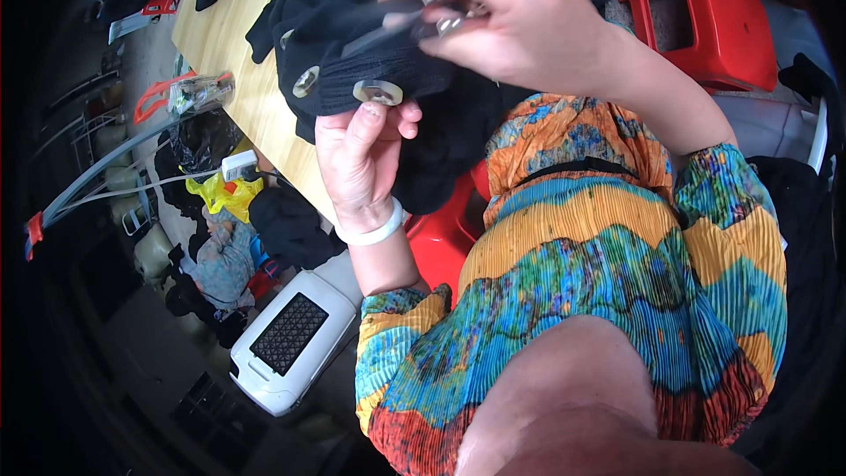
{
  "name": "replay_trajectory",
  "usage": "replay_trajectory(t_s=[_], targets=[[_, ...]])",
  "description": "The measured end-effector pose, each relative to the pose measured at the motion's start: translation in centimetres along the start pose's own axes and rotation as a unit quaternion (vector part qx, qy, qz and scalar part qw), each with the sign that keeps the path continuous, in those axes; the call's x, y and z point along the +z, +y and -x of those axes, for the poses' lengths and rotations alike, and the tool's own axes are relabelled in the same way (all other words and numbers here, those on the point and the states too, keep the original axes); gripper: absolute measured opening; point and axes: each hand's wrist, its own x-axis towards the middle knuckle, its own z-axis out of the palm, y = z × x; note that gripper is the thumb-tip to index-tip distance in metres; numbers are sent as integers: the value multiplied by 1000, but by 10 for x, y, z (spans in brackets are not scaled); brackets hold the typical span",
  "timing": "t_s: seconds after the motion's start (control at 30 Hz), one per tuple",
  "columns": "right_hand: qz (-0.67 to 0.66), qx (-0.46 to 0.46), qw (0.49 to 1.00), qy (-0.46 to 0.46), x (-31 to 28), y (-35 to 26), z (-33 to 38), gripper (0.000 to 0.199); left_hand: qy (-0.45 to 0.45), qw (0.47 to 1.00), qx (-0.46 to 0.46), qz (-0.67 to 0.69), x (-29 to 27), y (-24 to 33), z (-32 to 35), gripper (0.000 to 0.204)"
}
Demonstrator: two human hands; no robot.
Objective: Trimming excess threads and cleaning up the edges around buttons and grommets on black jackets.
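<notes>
A black ribbed knit garment (pixel 339 31) lies bunched over the table edge in front of me. Along its edge sit large pale buttons with dark centres; the nearest button (pixel 379 92) is pinched, along with the cloth under it, between the thumb and fingers of my left hand (pixel 363 159). Another button (pixel 306 81) lies just left of it. Above the garment, my right hand (pixel 515 22) is closed around metal snips (pixel 441 25). Their dark blades point left toward the cloth and are smeared by motion, so whether they touch it cannot be told.
The light wooden table (pixel 225 22) stretches away to the left. A red plastic stool (pixel 718 26) stands at the far right. Lower left is a white appliance with a black grille (pixel 289 333). A yellow plastic bag (pixel 227 198) and dark cloth lie beyond it.
</notes>
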Motion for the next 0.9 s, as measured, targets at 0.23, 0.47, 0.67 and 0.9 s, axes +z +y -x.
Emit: replay_trajectory(t_s=[0.23,0.47,0.67,0.9], targets=[[-422,152,892,-63,-8,-10,34,45,21,997,65,-46,1,-5,1,30],[-336,138,929,-70,5,-10,36,21,22,995,79,-53,4,-7,1,32],[-353,132,925,-38,9,-8,37,20,-2,996,79,-49,3,-7,3,38],[-321,130,937,-44,10,-9,36,20,-2,997,73,-32,2,-9,4,39]])
